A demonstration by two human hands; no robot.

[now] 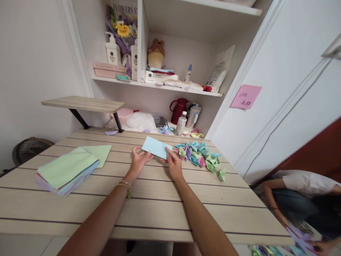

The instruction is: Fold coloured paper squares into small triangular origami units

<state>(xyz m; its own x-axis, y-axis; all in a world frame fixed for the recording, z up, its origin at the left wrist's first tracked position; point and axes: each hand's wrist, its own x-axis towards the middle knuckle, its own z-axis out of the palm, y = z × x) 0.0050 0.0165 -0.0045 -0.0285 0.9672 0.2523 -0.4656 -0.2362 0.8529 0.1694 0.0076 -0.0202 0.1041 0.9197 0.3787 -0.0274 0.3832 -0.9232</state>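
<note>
A light blue folded sheet of paper [157, 147] lies tilted on the wooden table [149, 199], held at its near edge by both hands. My left hand [139, 160] pinches its left corner with fingers curled. My right hand [173, 164] presses and grips its right end. Just right of the sheet lies a heap of folded paper figures [201, 155] in blue, green, pink and purple. A thick stack of coloured paper sheets [68, 170], pale green on top, sits at the table's left.
Shelves behind the table hold a red jug [179, 109], bottles [181, 123], a plush toy [156, 53] and boxes. A small raised wooden shelf [82, 104] stands at back left. A pink note [245, 96] sticks to the right wall. Another person [301, 197] crouches at lower right.
</note>
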